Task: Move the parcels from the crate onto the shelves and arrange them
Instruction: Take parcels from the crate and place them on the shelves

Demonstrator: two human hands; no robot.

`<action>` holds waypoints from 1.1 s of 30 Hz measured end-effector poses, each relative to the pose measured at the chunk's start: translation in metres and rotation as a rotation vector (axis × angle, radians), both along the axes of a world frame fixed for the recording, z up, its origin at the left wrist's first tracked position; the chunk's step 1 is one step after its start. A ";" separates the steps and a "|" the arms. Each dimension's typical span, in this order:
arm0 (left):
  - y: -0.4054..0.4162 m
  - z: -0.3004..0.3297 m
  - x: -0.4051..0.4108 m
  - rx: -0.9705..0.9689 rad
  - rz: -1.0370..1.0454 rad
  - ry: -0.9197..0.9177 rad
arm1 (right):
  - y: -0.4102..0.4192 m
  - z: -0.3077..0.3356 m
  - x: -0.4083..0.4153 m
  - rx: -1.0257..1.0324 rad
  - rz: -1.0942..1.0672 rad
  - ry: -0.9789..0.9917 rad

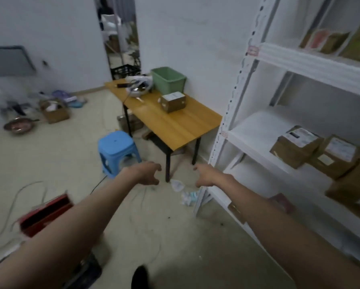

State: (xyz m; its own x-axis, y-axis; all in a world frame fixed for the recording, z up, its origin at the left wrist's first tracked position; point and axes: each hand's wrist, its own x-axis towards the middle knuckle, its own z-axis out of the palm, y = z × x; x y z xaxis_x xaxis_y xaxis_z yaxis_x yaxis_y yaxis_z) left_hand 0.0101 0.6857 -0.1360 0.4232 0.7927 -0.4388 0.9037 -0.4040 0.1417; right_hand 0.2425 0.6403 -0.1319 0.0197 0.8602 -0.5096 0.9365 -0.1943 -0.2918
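Head view shows your left hand [146, 173] and right hand [204, 176] stretched out in front of you above the floor, near each other but apart, fingers loosely curled and holding nothing. Your parcels [317, 152] sit well off to your right, at the front edge of the middle shelf of the white shelves [312, 63], touching one another; more lie on the shelf above and below. One small box [173, 101] rests on the wooden table [175, 126] ahead, beside a green bin [168, 80] at its far edge. Both your forearms are extended, palms turned inward toward each other.
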 end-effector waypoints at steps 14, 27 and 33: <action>-0.174 -0.002 -0.286 -0.037 0.616 0.058 | -0.033 -0.010 -0.274 0.034 0.624 0.025; -0.322 -0.030 -0.462 -0.176 0.850 0.033 | -0.129 -0.048 -0.484 -0.075 0.823 0.097; -0.349 -0.065 -0.513 -0.255 0.919 -0.023 | -0.136 -0.076 -0.555 -0.160 0.892 0.071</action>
